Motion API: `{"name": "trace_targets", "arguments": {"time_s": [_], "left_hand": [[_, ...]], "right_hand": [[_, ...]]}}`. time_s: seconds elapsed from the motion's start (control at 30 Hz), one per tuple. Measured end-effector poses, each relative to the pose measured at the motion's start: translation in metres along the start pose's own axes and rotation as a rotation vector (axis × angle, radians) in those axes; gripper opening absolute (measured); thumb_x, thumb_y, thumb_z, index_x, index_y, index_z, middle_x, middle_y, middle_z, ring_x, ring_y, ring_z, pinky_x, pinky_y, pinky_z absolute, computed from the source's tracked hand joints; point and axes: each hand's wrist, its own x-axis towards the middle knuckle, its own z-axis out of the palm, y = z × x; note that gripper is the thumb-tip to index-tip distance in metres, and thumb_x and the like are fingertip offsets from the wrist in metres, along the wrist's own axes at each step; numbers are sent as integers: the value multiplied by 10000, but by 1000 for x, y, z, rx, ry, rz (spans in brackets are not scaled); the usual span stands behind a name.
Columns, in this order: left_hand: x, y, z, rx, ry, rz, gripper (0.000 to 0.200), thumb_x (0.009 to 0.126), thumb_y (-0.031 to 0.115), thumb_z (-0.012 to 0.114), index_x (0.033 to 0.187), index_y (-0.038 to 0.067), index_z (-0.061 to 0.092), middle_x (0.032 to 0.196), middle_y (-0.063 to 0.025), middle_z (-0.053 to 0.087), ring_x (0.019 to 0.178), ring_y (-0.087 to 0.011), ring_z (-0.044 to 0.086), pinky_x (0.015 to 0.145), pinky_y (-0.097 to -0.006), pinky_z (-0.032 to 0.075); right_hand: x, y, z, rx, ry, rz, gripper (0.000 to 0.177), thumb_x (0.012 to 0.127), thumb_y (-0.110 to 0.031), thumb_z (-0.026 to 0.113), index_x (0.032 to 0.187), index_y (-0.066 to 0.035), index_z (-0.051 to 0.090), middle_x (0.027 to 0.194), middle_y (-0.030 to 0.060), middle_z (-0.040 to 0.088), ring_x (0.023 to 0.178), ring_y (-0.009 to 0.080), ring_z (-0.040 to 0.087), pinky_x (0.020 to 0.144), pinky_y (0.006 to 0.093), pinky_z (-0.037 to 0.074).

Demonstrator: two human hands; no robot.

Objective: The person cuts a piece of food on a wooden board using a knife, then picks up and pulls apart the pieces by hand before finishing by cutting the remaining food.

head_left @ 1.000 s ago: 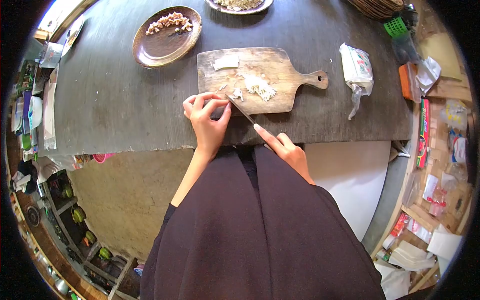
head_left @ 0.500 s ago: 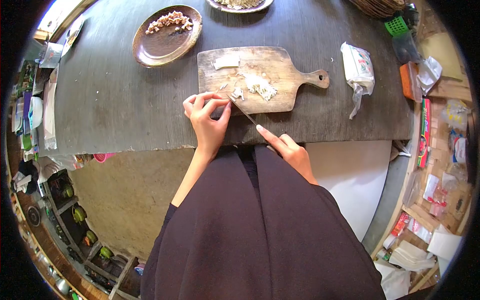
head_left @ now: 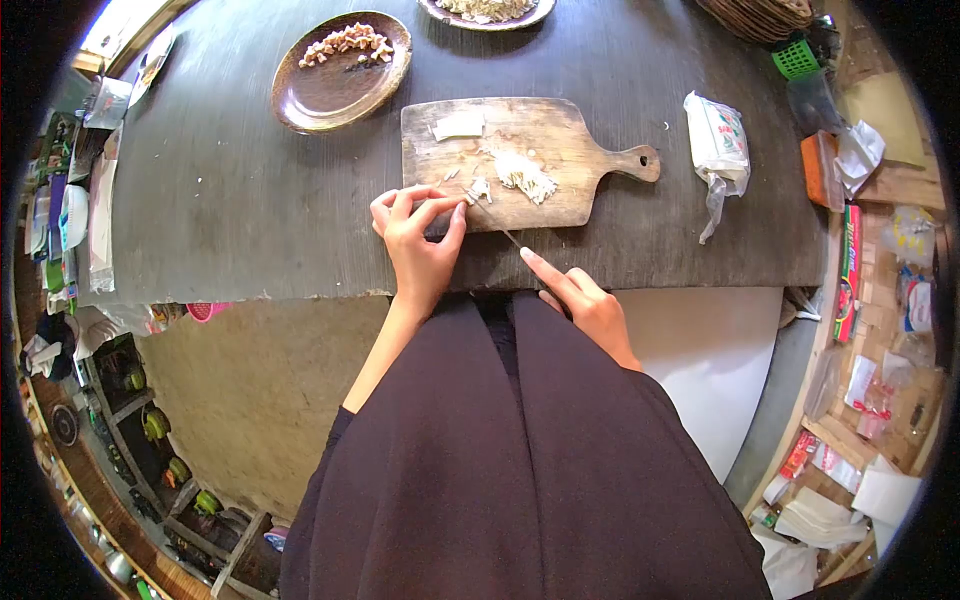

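Note:
A wooden cutting board [head_left: 562,140] lies near the table's front edge, its handle to the right. My left hand [head_left: 418,245] is at its near left corner, fingertips pinched together; whatever they hold is hidden. In my right hand [head_left: 588,305] is a knife [head_left: 508,235], index finger stretched along it, with its blade angled up-left towards the left fingertips. Small pale slivers [head_left: 479,189] lie just beyond the blade. A larger heap of chopped pale pieces [head_left: 524,176] sits mid-board, and a flat whitish slab [head_left: 459,125] rests at the far left of the board.
A brown plate [head_left: 325,105] at the far left bears pinkish-brown chopped pieces [head_left: 348,42]. Another plate [head_left: 490,25] at the top holds a pale shredded heap. Right of the board lies a white plastic packet [head_left: 718,140]. Cluttered shelves [head_left: 870,330] line the right side.
The view has shifted slightly, so the table's things appear a little lower and to the right. The knife has moved slightly against the left fingertips; both hands keep nearly the same pose.

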Motion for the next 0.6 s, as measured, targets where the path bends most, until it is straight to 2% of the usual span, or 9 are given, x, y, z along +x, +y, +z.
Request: {"name": "trace_targets", "arguments": {"time_s": [0.17,0.23,0.37,0.5,0.57,0.6], "left_hand": [[3,9,-6,78,-23,43,171,823,118,771,978,173,815,1009,-25,664,1116,-279,500,1004,-436,371],[2,3,-6,-24,81,-22,153,869,93,727,998,118,806,990,-56,671,1062,-249,533,987,-377,399],[0,0,-5,-19,119,-17,72,882,90,726,931,102,777,982,-55,669,1057,-243,534,980,-372,395],[3,5,-6,13,90,-11,52,875,98,739,914,113,770,990,-44,666,1069,-242,527,987,-379,381],[4,6,-7,26,66,-7,55,871,100,743,916,118,771,996,-40,666,1075,-242,525,987,-381,381],[5,7,-7,39,45,-4,59,868,103,747,918,122,772,1002,-37,666,1081,-241,523,986,-384,380]], "right_hand": [[1,-4,-4,32,21,17,595,960,-218,682,1504,-386,508,801,74,535,634,283,634,599,407,574],[2,-7,-4,69,-74,46,592,972,-225,667,1515,-383,493,805,84,534,647,298,639,622,421,575],[5,-4,-2,68,-101,65,593,982,-219,652,1524,-384,480,806,92,541,670,308,643,638,428,571],[8,6,-9,75,-13,115,604,966,-184,659,1515,-378,499,813,88,568,688,301,641,661,433,561],[10,7,-17,126,21,134,596,933,-65,653,1481,-284,570,812,111,579,678,271,575,693,385,523],[9,7,-20,131,23,133,602,928,-57,655,1484,-272,570,805,105,568,658,263,546,679,376,517]]}}
